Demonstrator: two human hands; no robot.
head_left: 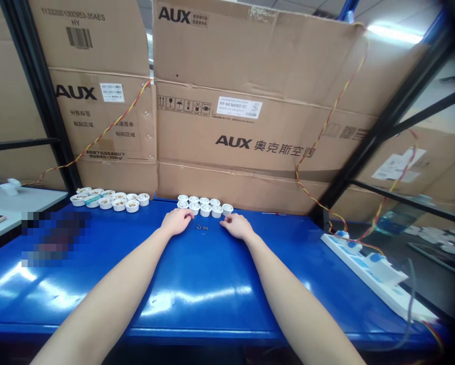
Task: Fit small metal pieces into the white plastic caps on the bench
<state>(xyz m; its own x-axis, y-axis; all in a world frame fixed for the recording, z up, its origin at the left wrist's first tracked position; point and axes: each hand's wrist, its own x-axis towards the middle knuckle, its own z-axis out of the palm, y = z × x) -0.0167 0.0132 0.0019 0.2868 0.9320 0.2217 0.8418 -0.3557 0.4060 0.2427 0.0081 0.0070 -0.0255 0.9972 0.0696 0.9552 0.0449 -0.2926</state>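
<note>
Two bare hands rest on either side of a few tiny dark pieces (205, 228) on the blue tabletop (197, 276).
Both forearms reach forward from the near edge and slant inward, nearly mirroring each other, with the wrists low over the surface; the left hand (176, 222) has its back up and its fingers curled towards the middle, in front of the leftmost of the white cups (205, 211), while the right hand (237, 226) is bent loosely inward, its fingertips pointing left, just beside the rightmost cup; both are partly curled, and I cannot tell whether either pinches anything or whether they touch the cups; the tiny pieces lie in the gap between the hands, just in front of the cups, which stand in two rows near the cardboard (258, 185).
</note>
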